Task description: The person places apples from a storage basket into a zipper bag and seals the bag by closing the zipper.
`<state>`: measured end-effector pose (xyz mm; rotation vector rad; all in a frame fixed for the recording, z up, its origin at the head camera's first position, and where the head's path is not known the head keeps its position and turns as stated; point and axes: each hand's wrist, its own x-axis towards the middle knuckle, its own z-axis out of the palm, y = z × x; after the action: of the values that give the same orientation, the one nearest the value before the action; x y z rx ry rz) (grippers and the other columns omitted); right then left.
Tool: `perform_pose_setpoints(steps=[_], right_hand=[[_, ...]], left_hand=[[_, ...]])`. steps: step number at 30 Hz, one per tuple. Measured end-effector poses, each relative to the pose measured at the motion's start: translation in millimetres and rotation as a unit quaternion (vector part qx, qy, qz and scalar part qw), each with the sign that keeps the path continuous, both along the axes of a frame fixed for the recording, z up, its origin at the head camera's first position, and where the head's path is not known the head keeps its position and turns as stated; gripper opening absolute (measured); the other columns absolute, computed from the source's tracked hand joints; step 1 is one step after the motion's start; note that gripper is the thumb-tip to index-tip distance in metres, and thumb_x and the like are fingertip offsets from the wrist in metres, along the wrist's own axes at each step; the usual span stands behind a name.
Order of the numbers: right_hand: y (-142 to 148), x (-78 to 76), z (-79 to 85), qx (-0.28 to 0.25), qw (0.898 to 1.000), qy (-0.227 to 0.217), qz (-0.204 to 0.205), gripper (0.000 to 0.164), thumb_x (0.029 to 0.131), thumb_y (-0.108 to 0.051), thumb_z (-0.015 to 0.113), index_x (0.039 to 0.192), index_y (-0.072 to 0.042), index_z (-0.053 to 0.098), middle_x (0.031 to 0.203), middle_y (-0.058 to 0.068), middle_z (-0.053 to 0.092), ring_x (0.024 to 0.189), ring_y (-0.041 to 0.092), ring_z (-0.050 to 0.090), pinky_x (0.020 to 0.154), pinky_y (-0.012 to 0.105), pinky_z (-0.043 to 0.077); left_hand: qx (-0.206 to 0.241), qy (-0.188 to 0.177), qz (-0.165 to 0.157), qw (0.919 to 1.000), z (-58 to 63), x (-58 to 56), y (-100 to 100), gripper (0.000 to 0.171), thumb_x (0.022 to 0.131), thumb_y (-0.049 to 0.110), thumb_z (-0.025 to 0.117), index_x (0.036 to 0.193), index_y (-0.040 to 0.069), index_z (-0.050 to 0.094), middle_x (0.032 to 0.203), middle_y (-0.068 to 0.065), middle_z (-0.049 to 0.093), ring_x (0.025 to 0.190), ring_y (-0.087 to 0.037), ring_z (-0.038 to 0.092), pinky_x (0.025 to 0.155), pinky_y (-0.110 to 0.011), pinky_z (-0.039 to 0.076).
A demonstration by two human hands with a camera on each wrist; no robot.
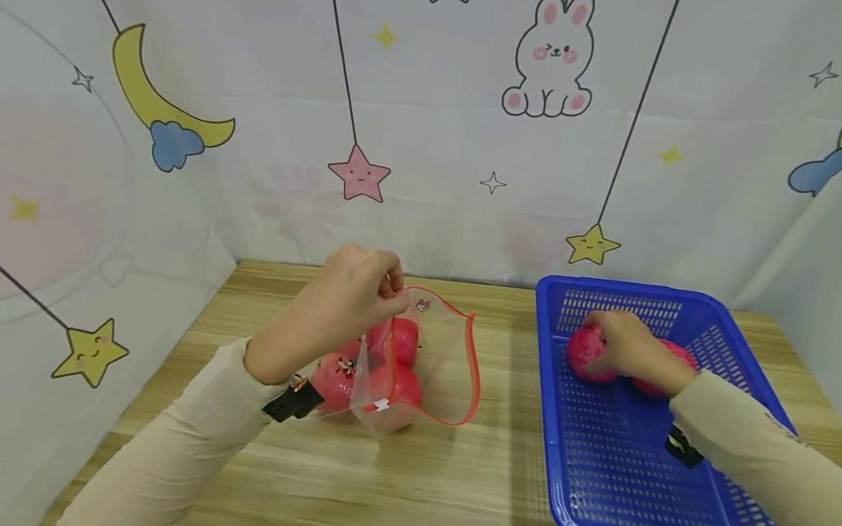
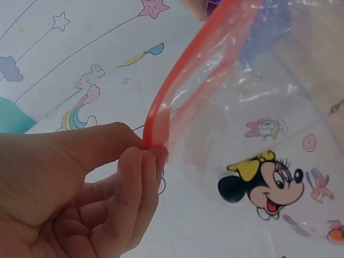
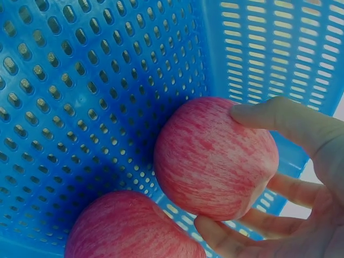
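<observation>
My left hand [image 1: 359,287] pinches the red-edged rim of a clear zip bag [image 1: 445,365] between thumb and fingers. Its mouth gapes toward the right, and cartoon prints such as a mouse face [image 2: 266,185] show on the plastic. Several red apples [image 1: 334,379] lie inside the bag on the table. Over in the blue basket [image 1: 627,482], my right hand [image 1: 632,346] grips an apple [image 3: 215,158], its thumb on one side and fingers curled round the other. A second apple [image 3: 131,228] lies beside it in the basket, partly covered by my wrist in the head view.
The blue basket stands on the right of the wooden table [image 1: 477,485], its perforated walls rising around the apples. A white cloth [image 1: 449,115] printed with stars, moons and a rabbit hangs behind the table and along both sides.
</observation>
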<state>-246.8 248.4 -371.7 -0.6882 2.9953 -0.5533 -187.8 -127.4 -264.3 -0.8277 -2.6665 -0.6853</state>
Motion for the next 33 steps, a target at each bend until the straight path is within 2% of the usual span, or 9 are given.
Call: perform_pose_setpoints(steps=[6,15,24,33], right_hand=[[-3.9,0.6,-1.0,0.002,1.000,-0.010,-0.026,0.060,0.058,-0.011,0.089,0.105,0.014,0.062,0.085,0.019,0.064,0.078,0.034,0.060,0.072,0.051,0.054],[-4.4,3.1,6.6,-0.016,0.999,-0.005,-0.033,0.059,0.060,-0.013,0.088,0.107,0.013,0.063,0.091,0.021,0.065,0.083,0.036,0.062,0.075,0.053,0.054],[-0.6,5.0,31.4,-0.028,0.999,-0.013,-0.039,0.065,0.064,-0.021,0.090,0.113,0.012,0.062,0.102,0.029,0.065,0.089,0.041,0.064,0.074,0.055,0.055],[-1.2,8.9,49.8,-0.033,0.997,-0.037,-0.053,0.066,0.068,-0.026,0.089,0.118,0.007,0.062,0.105,0.025,0.065,0.090,0.035,0.062,0.076,0.054,0.054]], left_hand=[[-0.006,-0.006,0.003,1.0000,1.2,-0.2,0.0,0.010,0.083,-0.001,0.071,0.076,0.003,0.064,0.064,0.000,0.059,0.058,-0.015,0.053,0.055,-0.027,0.048],[-0.009,-0.008,0.007,0.9999,2.7,-1.0,-0.2,0.010,0.083,-0.001,0.071,0.077,0.003,0.064,0.064,-0.001,0.058,0.058,-0.015,0.053,0.055,-0.027,0.048],[-0.011,-0.011,0.003,0.9999,2.5,-0.9,0.4,0.009,0.083,-0.002,0.069,0.077,0.003,0.064,0.064,-0.001,0.058,0.058,-0.015,0.053,0.055,-0.027,0.048],[-0.002,-0.015,0.000,0.9999,1.4,0.6,-1.5,0.010,0.083,-0.002,0.069,0.077,0.003,0.063,0.063,-0.001,0.058,0.057,-0.015,0.053,0.054,-0.028,0.047]])
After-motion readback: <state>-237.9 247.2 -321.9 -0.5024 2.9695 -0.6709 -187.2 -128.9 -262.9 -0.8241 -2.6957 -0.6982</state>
